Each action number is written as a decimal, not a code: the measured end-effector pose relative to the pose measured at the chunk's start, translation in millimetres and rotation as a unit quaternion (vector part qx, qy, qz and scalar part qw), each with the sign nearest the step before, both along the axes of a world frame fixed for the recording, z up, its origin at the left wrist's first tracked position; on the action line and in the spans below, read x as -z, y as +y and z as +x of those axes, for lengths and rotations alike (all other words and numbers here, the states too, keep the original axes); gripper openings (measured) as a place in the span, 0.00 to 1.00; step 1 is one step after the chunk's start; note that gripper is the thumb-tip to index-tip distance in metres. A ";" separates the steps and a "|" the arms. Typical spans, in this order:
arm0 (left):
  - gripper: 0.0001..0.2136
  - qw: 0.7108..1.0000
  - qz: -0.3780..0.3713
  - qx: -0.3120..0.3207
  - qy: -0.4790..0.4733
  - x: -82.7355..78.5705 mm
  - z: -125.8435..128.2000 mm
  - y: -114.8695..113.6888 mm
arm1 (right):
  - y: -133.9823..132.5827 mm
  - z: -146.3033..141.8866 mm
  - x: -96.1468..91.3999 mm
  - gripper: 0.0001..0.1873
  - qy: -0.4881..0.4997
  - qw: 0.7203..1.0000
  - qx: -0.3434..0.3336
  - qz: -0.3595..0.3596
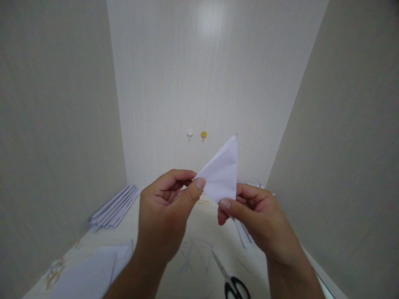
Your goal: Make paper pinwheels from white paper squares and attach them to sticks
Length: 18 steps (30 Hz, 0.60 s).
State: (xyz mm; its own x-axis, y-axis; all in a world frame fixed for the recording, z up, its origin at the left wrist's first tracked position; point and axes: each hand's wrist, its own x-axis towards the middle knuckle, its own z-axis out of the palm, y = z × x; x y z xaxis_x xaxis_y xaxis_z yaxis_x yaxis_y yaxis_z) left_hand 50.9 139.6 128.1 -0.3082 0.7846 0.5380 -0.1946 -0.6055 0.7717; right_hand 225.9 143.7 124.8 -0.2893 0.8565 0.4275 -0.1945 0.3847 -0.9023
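A folded piece of white paper (222,172), roughly triangular with its tip pointing up and to the right, is held in the air above the table. My left hand (170,211) pinches its left corner between thumb and fingers. At the lower right corner, the thumb and fingers of my right hand (254,216) are closed on the same paper. Below, a pair of scissors (229,276) with black handles lies on the table, blades pointing away and slightly left. Thin paper strips (196,249) are scattered beside the scissors.
Folded white paper sticks (115,207) are stacked at the back left. Flat white sheets (87,270) lie at the front left. More paper pieces (243,234) sit partly hidden behind my right hand. Panels enclose the table (199,286); two hooks (203,135) are on the back panel.
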 end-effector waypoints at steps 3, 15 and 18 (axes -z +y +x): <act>0.06 1.000 0.003 0.002 -0.003 1.0 -0.3 0.5 | -0.9 -0.2 -2.8 0.11 -0.004 1.000 0.012 0.010; 0.03 0.998 -0.019 0.065 0.016 -3.3 -2.0 -3.5 | -3.7 -1.2 -6.5 0.15 -0.036 0.999 0.014 0.018; 0.08 0.995 -0.027 0.065 0.067 -6.6 -2.6 -5.9 | -4.7 -2.5 -7.5 0.14 -0.040 0.999 0.010 0.013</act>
